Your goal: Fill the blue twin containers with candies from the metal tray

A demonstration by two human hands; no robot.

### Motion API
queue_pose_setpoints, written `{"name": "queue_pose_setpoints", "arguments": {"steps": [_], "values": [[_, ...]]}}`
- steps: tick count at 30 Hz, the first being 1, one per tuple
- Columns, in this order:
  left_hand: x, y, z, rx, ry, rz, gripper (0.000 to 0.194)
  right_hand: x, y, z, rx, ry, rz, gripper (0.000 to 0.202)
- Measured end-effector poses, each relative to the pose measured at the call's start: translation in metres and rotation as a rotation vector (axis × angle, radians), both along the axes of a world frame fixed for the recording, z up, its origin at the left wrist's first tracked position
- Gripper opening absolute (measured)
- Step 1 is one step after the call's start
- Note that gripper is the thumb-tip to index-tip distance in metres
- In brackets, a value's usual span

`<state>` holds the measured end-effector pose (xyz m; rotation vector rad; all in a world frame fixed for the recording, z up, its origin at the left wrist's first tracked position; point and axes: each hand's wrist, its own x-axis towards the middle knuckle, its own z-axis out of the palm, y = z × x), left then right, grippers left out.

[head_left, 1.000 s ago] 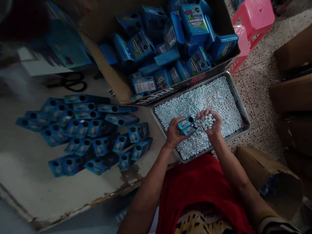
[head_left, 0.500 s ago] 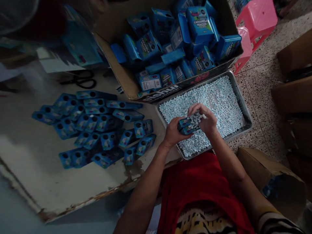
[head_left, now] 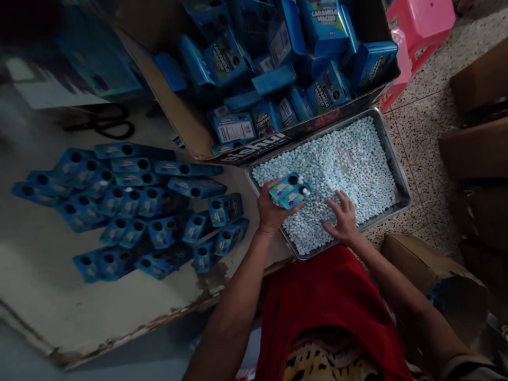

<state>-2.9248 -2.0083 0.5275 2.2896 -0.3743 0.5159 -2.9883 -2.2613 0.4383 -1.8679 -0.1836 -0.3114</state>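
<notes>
My left hand grips two small blue candy boxes side by side above the left part of a metal tray. Round dark holes show on the boxes' faces, with a few pale candies at one of them. Small white and light-blue candies cover most of the tray. Just over them, my right hand is open with its fingers spread and nothing in it. On the table to the left stand several more blue boxes of the same kind, close together with their holes upward.
A large cardboard carton full of blue boxes stands behind the tray. Black scissors lie on the table at left. Pink stools and brown cartons are on the right, with an open cardboard box near my right arm.
My right hand has come away from the boxes, let its candies go and moved down over the tray. My left hand has tilted the boxes, turning their holes toward me.
</notes>
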Motion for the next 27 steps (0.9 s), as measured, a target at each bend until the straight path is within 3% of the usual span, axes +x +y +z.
{"name": "queue_pose_setpoints", "arguments": {"steps": [3,6,9,11,13,16,18,20,23,27], "values": [[-0.004,0.010,0.004,0.015,0.022,0.013,0.078,0.011,0.023,-0.019,-0.142,-0.039,0.008,0.071],[-0.009,0.021,0.010,0.077,0.048,-0.088,0.079,0.060,0.031,-0.017,-0.189,-0.033,-0.105,0.071],[-0.009,0.027,0.016,0.105,0.007,-0.051,0.079,0.116,0.028,-0.007,-0.073,0.022,-0.278,0.062],[-0.008,0.026,0.021,0.156,0.017,-0.055,0.079,0.139,0.025,0.005,0.173,0.106,-0.360,0.051],[-0.006,0.023,0.025,0.208,0.024,-0.071,0.076,0.144,0.023,0.022,0.543,0.244,-0.312,0.044],[-0.003,0.016,0.030,0.254,0.023,-0.056,0.073,0.125,0.026,0.055,1.099,0.428,-0.026,0.043],[-0.003,0.011,0.033,0.280,0.041,-0.046,0.073,0.103,0.033,0.080,1.301,0.426,0.146,0.042],[-0.005,0.008,0.036,0.291,0.065,-0.052,0.074,0.083,0.041,0.103,1.320,0.338,0.227,0.039],[-0.010,0.002,0.040,0.287,0.091,-0.073,0.075,0.069,0.050,0.128,1.119,0.162,0.244,0.041],[-0.019,-0.001,0.041,0.287,0.123,-0.141,0.078,0.072,0.057,0.140,0.951,0.043,0.237,0.054]]}}
